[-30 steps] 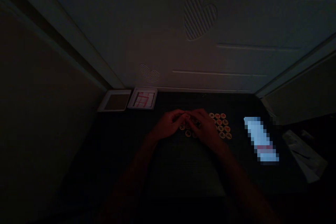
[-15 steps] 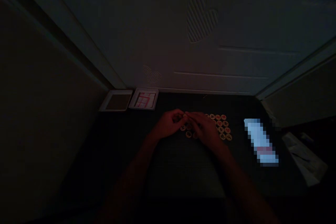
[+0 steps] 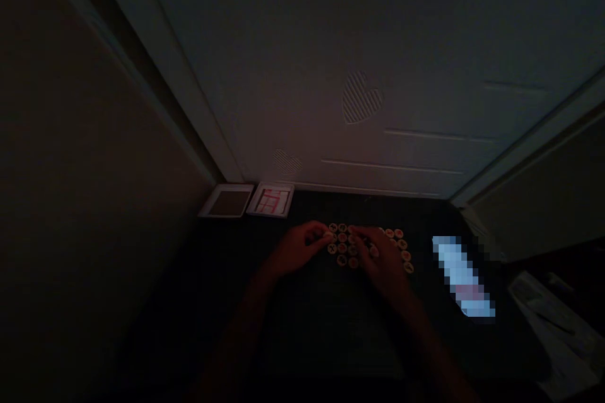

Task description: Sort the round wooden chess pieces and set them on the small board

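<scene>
Round xiangqi pieces with red and dark characters lie in close rows on the dark table. My left hand is at the left end of these rows, thumb and forefinger pinched on a pale xiangqi piece that is only partly visible. Over the middle of the rows is my right hand, palm down. Its fingers are apart, the tips close to or touching pieces, and it hides several of them. More pieces show beyond its right side. Dim light blurs the characters.
Two shallow trays stand at the back left: one brownish inside, one holding a red-and-white printed item. A bright pixelated phone-like object lies at right. Behind the dark table rises a pale panel with embossed hearts.
My hands, fingertips together above the pieces before, have come apart. The right one has moved right, uncovering pieces between them. The whole view has shifted, with the table lower in the picture.
</scene>
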Tool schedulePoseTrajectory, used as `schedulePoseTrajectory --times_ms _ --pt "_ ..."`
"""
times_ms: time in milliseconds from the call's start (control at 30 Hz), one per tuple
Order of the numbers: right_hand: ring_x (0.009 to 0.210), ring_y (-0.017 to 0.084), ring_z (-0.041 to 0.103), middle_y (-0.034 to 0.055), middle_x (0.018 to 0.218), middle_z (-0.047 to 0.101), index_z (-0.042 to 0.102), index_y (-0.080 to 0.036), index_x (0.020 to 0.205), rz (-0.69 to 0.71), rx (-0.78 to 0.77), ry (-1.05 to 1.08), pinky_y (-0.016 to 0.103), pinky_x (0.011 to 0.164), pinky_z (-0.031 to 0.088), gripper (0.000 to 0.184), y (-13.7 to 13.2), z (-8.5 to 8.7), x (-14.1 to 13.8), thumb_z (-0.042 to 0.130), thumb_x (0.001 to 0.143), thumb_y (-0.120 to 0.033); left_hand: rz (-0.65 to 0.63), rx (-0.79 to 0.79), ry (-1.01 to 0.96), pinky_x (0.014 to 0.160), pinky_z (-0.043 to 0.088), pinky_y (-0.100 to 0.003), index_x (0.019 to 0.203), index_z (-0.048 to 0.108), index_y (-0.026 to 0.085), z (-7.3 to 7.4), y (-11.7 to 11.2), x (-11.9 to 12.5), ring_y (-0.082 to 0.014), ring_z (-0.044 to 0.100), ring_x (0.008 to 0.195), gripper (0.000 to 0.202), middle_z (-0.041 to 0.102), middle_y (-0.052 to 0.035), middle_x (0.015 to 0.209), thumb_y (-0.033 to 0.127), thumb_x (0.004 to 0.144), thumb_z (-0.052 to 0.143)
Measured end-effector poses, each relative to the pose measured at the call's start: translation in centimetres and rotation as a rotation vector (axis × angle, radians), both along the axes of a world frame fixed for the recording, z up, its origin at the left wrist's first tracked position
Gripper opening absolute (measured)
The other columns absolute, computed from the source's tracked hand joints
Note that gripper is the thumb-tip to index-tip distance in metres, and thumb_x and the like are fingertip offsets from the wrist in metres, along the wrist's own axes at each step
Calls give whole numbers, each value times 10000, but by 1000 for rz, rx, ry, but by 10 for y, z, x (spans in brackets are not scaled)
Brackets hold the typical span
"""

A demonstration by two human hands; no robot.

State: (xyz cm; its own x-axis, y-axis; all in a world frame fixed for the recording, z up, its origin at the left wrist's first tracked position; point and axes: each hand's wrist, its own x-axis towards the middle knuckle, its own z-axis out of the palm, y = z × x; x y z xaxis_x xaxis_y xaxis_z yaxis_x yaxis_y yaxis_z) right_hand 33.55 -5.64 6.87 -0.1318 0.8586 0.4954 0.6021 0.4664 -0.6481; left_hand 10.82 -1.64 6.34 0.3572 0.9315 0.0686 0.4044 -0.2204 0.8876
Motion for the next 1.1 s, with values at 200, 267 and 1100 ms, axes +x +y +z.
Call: schedulePoseTrajectory --times_ms 200,267,1100 --pt "979 224 709 70 1075 743 693 -244 1136 -131 -68 45 362 868 574 223 -66 -28 15 531 989 -288 71 20 198 682 513 -271 1089 668 287 -15 -47 -1 -170 678 779 240 745 17 918 458 951 571" --pt "1003 228 703 78 1099 735 684 -240 1156 -146 -83 58 361 882 572 235 -81 -38 18 520 995 -286 73 107 275 723 516 -280 1034 683 286 -19 -53 2 -179 680 830 200 732 9 942 425 961 558" --pt "988 260 684 109 1080 694 677 -254 1169 -190 -18 -90 437 853 603 264 -89 -75 24 472 1003 -267 163 395 334 871 569 -365 1030 680 287 -40 -66 8 -226 698 975 131 731 -29 1049 290 972 563"
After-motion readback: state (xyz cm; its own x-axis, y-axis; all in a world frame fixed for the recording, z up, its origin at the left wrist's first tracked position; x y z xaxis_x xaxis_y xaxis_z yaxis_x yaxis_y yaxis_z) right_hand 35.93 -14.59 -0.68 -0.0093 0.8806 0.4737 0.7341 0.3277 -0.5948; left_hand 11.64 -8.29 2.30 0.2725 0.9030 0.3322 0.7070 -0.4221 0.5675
